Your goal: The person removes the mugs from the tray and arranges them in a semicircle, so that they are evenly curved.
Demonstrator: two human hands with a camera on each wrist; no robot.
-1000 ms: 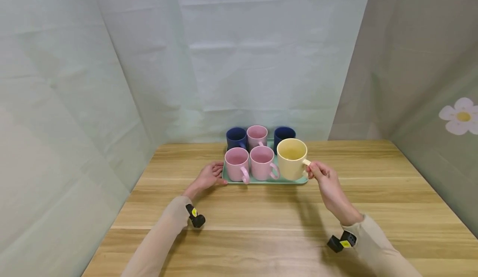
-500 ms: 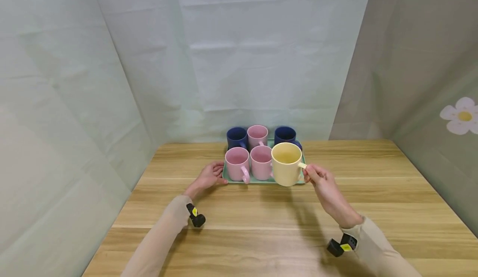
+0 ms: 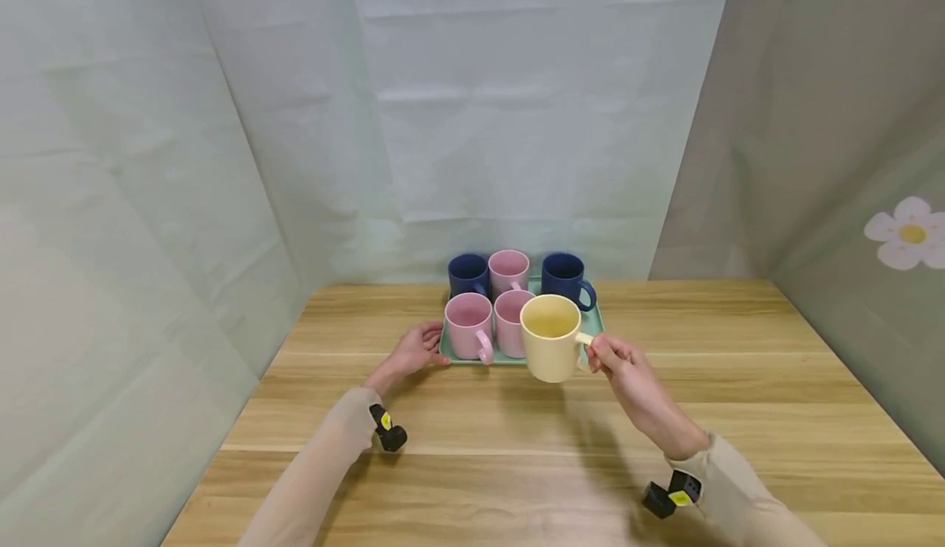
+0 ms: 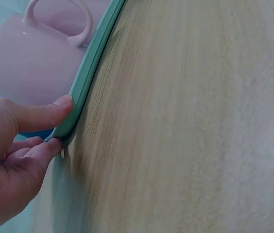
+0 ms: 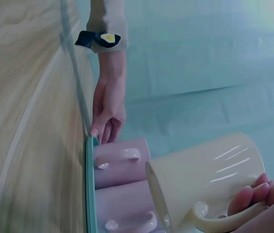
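Note:
My right hand (image 3: 627, 375) grips the handle of a pale yellow mug (image 3: 550, 350). The mug is held upright over the front edge of a green tray (image 4: 92, 63), overlapping a pink mug (image 3: 509, 325) in the head view. At the tray's near left corner, my left hand (image 3: 411, 352) pinches the rim, thumb on top and fingers at the outer side and below. Beside that hand stands another pink mug (image 3: 468, 330), its handle toward me. Behind, on the tray, are a blue mug (image 3: 465, 278), a third pink mug (image 3: 508, 270) and a second blue mug (image 3: 563, 276).
The tray lies on a wooden table (image 3: 472, 465) near its back edge. Pale cloth (image 3: 517, 120) hangs close behind and at the left, with a darker cloth bearing a flower print (image 3: 910, 234) at the right.
The yellow mug has moved left and toward me in my right hand, uncovering the right blue mug's handle and covering more of the front pink mug. My left hand has stayed at the tray corner.

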